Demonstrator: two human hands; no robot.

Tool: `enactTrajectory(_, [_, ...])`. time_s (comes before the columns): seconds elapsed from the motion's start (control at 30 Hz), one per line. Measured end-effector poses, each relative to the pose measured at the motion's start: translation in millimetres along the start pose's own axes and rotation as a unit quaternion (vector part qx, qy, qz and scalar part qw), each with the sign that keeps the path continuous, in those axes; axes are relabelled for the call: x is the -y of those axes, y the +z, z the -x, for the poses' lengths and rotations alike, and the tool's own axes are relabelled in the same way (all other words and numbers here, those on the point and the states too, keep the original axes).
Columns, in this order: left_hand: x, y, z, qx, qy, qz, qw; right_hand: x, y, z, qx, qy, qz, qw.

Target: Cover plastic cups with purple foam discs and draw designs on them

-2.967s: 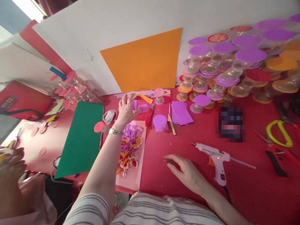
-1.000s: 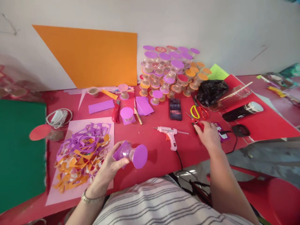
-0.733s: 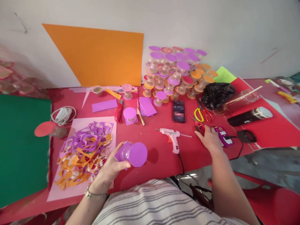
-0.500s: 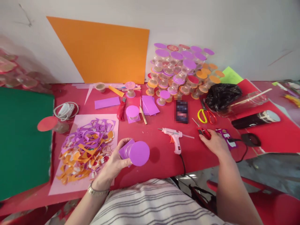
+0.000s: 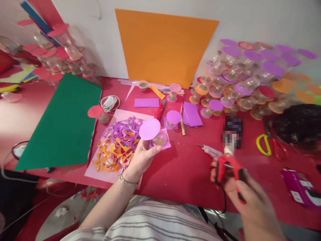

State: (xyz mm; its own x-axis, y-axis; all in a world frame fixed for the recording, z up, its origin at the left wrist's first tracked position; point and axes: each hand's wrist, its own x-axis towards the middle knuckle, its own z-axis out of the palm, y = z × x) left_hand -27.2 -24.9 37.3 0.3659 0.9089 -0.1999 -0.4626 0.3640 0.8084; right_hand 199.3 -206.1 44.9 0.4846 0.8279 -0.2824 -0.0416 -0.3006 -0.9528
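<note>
My left hand (image 5: pixel 142 159) grips a clear hourglass-shaped piece (image 5: pixel 149 129) with a round purple disc on one end and a purple square at the other. It is held tilted above the table's front half. Red-handled pliers (image 5: pixel 229 164) are in my right hand (image 5: pixel 240 190), raised over the table with their jaws pointing away from me; hand and tool are slightly blurred. Behind them the pink glue gun (image 5: pixel 212 151) lies partly hidden. Another purple-topped piece (image 5: pixel 173 117) stands on a purple square beyond my left hand.
Purple and orange scraps (image 5: pixel 120 144) lie on a pink sheet (image 5: pixel 96 164) at left, beside a green board (image 5: pixel 65 127). Many disc-topped pieces (image 5: pixel 248 83) are piled at back right. Scissors (image 5: pixel 263 145), a red cutter (image 5: pixel 159 110) and purple cards (image 5: pixel 192 114) lie around.
My right hand has lifted the pliers from the table and brought them left. My left hand has turned and tilted the purple piece. The view has swung left.
</note>
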Motion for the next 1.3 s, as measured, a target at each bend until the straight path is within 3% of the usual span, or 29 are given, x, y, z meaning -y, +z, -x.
enactTrajectory(0.1, [-6,2.7,-6,-0.033,0.037,-0.015,0.999,-4,57,-10,0.073,0.035,-0.112,0.99])
enactTrajectory(0.17, [-9,3.4,-9,-0.04,0.05,-0.022,0.998,-10,82,-18,0.088,0.056,-0.158,0.982])
enactTrajectory(0.33, [-12,-2.1,-13,-0.044,0.063,-0.039,0.996,-6,112,-34,0.194,0.067,-0.163,0.965])
enactTrajectory(0.47, [-10,-10.1,-11,-0.057,0.064,-0.058,0.995,8,129,-43,0.242,0.05,-0.114,0.962])
enactTrajectory(0.6, [-8,-15.5,-7,-0.07,0.049,-0.053,0.995,3,137,-48,0.241,0.051,-0.097,0.964])
enactTrajectory(0.97, [-6,-17.6,-4,-0.104,0.037,-0.124,0.986,-5,131,-48,0.317,0.092,-0.082,0.94])
enactTrajectory(1.3, [-5,-20.8,-4,-0.094,0.038,-0.2,0.975,-5,134,-47,0.328,0.121,-0.084,0.933])
